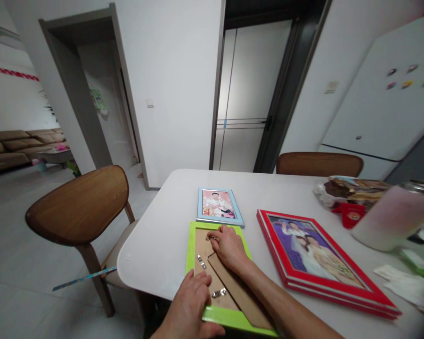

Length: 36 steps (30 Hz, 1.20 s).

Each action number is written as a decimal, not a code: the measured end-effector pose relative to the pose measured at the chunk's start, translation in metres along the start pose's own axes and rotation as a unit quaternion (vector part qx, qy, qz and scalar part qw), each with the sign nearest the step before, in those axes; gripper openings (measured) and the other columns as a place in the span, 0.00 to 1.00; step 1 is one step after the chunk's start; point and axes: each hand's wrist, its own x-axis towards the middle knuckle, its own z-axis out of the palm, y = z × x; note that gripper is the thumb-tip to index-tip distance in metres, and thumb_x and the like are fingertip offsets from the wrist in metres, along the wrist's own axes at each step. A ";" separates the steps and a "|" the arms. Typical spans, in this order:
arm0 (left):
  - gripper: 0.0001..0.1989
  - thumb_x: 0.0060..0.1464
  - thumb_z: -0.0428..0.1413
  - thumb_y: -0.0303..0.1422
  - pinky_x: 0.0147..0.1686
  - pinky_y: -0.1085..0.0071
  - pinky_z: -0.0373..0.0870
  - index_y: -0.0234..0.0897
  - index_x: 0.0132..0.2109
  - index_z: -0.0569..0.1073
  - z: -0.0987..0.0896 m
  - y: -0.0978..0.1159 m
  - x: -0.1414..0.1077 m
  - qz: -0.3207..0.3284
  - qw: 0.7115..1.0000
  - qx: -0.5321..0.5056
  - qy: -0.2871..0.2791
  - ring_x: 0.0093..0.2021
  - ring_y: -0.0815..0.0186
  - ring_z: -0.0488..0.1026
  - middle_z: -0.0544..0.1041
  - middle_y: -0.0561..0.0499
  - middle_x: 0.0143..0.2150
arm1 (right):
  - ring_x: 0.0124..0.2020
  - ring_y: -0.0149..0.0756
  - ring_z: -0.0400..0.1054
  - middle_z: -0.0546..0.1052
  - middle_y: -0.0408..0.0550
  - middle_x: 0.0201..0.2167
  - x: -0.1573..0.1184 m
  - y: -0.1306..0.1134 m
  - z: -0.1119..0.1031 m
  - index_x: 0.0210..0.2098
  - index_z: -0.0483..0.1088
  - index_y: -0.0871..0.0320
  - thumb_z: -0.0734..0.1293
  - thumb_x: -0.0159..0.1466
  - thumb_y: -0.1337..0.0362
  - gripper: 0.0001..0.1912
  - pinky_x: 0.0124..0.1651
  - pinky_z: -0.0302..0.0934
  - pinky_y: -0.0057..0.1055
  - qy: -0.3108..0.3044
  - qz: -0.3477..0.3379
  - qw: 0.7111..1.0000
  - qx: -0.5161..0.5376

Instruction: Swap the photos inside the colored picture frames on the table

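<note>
A green picture frame lies face down at the table's near edge, its brown backing board and easel stand facing up. My left hand grips the frame's near left corner, fingers over the left edge and thumb along the near side. At the far end of the backing, my right hand has its fingers closed at a small metal clip, which they partly hide. Two more clips show on the board: one metal clip at the left, another metal clip nearer me.
Beyond lies a light blue framed photo. At right are stacked red frames with a photo on top, a pink jar, a red packet and white tissue. A wooden chair stands left of the white table.
</note>
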 end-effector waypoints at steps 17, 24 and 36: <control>0.26 0.40 0.59 0.35 0.53 0.59 0.52 0.33 0.47 0.62 -0.008 0.007 0.006 -0.060 0.978 -0.168 0.110 0.57 0.53 0.52 0.54 0.36 0.58 | 0.36 0.37 0.62 0.68 0.51 0.34 -0.072 -0.001 -0.046 0.39 0.68 0.58 0.61 0.48 0.64 0.18 0.39 0.55 0.30 -0.084 -0.016 0.993 0.084; 0.23 0.47 0.52 0.32 0.42 0.65 0.66 0.35 0.50 0.54 -0.022 0.008 0.032 -0.154 0.802 -0.541 0.201 0.43 0.60 0.70 0.71 0.42 0.46 | 0.37 0.37 0.63 0.69 0.49 0.35 -0.062 -0.020 -0.077 0.41 0.68 0.56 0.61 0.50 0.60 0.19 0.40 0.57 0.30 -0.056 -0.022 0.986 0.154; 0.21 0.40 0.56 0.29 0.32 0.68 0.69 0.33 0.45 0.64 -0.077 -0.074 -0.014 -0.290 0.814 -0.451 0.226 0.32 0.61 0.74 0.76 0.48 0.35 | 0.38 0.43 0.65 0.70 0.59 0.37 -0.066 0.044 -0.031 0.53 0.55 0.69 0.57 0.53 0.66 0.28 0.40 0.56 0.34 -0.055 0.104 0.993 -0.006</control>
